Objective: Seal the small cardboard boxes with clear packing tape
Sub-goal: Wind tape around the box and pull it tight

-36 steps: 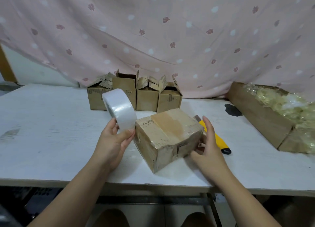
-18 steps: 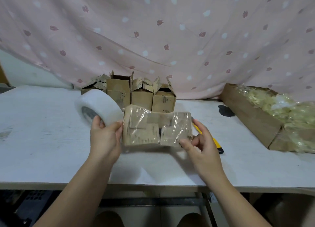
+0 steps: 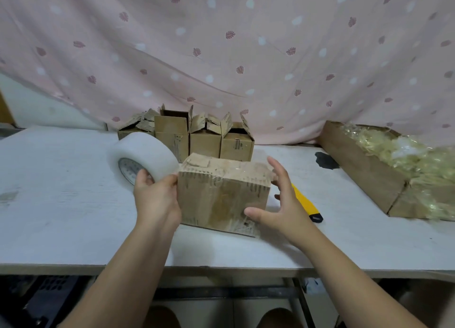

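A small cardboard box (image 3: 221, 192), wrapped in clear tape, rests on the white table (image 3: 61, 204) in front of me. My left hand (image 3: 157, 197) grips the roll of clear packing tape (image 3: 142, 157) and presses against the box's left side. My right hand (image 3: 278, 199) hovers at the box's right side with fingers spread, thumb near the lower front corner, holding nothing. Several open small boxes (image 3: 204, 140) stand in a row at the back of the table.
A yellow utility knife (image 3: 306, 204) lies just right of my right hand. A long cardboard tray (image 3: 364, 170) full of crumpled clear tape scraps sits at the right. A pink patterned curtain hangs behind. The table's front edge runs below my forearms.
The box was lifted and turned between both hands, and now sits on the table again. My right hand has let go of it and opened. The tape roll has stayed in my left hand.
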The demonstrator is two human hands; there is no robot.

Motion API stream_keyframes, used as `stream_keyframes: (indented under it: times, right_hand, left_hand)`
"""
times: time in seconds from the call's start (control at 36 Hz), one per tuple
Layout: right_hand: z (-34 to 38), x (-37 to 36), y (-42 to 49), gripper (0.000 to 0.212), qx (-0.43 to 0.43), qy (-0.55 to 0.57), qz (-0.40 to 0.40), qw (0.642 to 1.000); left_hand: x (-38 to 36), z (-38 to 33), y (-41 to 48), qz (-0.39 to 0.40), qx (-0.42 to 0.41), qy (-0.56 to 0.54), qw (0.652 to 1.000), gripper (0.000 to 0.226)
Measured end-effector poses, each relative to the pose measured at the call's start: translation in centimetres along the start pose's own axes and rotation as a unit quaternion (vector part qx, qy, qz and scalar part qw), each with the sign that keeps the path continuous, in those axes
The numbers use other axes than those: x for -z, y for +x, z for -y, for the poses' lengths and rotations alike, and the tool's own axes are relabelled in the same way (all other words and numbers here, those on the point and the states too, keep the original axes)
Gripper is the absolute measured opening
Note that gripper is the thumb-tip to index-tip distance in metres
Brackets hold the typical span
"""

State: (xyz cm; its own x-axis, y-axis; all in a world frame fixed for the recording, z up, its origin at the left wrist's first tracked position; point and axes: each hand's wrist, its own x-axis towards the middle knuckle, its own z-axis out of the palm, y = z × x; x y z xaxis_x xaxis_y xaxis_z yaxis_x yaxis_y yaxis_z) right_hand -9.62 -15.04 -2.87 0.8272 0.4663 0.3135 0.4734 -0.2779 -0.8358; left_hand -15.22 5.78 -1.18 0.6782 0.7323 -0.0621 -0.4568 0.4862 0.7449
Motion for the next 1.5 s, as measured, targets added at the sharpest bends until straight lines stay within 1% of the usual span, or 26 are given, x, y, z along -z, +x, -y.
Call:
stream_keyframes:
  times: [0.08,0.17,0.22,0.28,0.33,0.39,0.47,0.56,0.58,0.67,0.81,0.86,0.92,1.0,1.06,1.14,1.19,1.25,1.39,1.5]
  right_hand:
    - [-0.6,-0.4,0.2,0.095,-0.031,0.102,-0.017,0.994]
    - [-1.4,-0.4,0.4,0.090,-0.047,0.207,-0.027,0.977]
    - [-1.7,-0.6,0.5,0.095,-0.055,0.235,-0.014,0.970]
    - [-1.9,-0.8,0.7,0.094,-0.067,0.250,-0.005,0.966]
    - [-2.0,-0.9,1.0,0.090,-0.087,0.279,-0.018,0.956]
    - [-2.0,-0.7,1.2,0.086,-0.107,0.315,-0.048,0.942]
    - [-2.0,0.0,1.4,0.078,-0.129,0.326,-0.079,0.933]
    - [-2.0,0.6,1.4,0.090,-0.152,0.315,-0.093,0.932]
    - [-2.0,0.6,1.4,0.090,-0.155,0.322,-0.093,0.929]
    - [-2.1,0.6,1.3,0.083,-0.158,0.335,-0.095,0.924]
    - [-2.0,0.6,1.3,0.076,-0.157,0.342,-0.101,0.921]
    - [-1.7,0.7,1.2,0.080,-0.151,0.332,-0.107,0.925]
    - [-1.6,0.7,1.0,0.085,-0.132,0.305,-0.111,0.937]
    - [-1.7,0.6,0.5,0.083,-0.073,0.237,-0.093,0.964]
    - [-1.8,0.5,0.1,0.092,-0.044,0.164,-0.077,0.983]
    - [-1.7,0.0,-0.6,0.107,-0.009,0.098,-0.075,0.992]
    - [-1.7,-0.3,-1.0,0.117,0.023,0.052,-0.077,0.995]
    - [-1.8,-0.4,-1.3,0.118,0.054,0.011,-0.083,0.995]
    - [-1.9,-0.7,-1.6,0.119,0.121,-0.107,-0.099,0.982]
    - [-2.1,-1.1,-1.7,0.112,0.154,-0.153,-0.112,0.970]
  left_hand:
    - [0.0,0.0,0.0,0.004,0.016,-0.016,1.000,0.044]
    - [0.3,-0.1,0.1,0.001,0.018,-0.017,1.000,0.035]
    - [0.3,-0.1,0.1,0.008,0.019,-0.024,0.999,0.039]
    - [0.4,0.1,0.1,0.014,0.022,-0.035,0.999,0.049]
    - [0.6,0.3,0.3,0.009,0.020,-0.028,0.999,0.046]
    - [0.9,0.4,0.5,0.002,0.016,-0.020,1.000,0.042]
    - [1.6,0.7,0.9,0.000,0.001,0.000,1.000,0.041]
    - [2.0,1.0,1.0,-0.002,-0.031,0.017,0.999,0.037]
    - [2.1,1.0,1.0,-0.001,-0.043,0.023,0.999,0.037]
    - [2.3,1.3,1.1,0.007,-0.070,0.038,0.997,0.041]
    - [3.1,1.7,1.5,0.036,-0.104,0.088,0.990,0.037]
    - [3.5,1.8,1.7,0.048,-0.110,0.102,0.988,0.039]
    - [3.7,1.8,1.9,0.058,-0.105,0.098,0.988,0.039]
    - [4.2,2.0,2.0,0.074,-0.086,0.085,0.990,0.041]
    - [4.6,2.3,2.1,0.079,-0.074,0.088,0.990,0.043]
    - [5.5,2.8,2.5,0.095,-0.086,0.132,0.983,0.043]
    - [6.2,3.2,2.5,0.104,-0.104,0.181,0.972,0.039]
    - [6.8,3.6,2.5,0.115,-0.111,0.210,0.965,0.039]
    - [7.3,3.9,2.8,0.121,-0.095,0.215,0.964,0.042]
    - [7.4,3.9,2.8,0.127,-0.095,0.211,0.965,0.044]
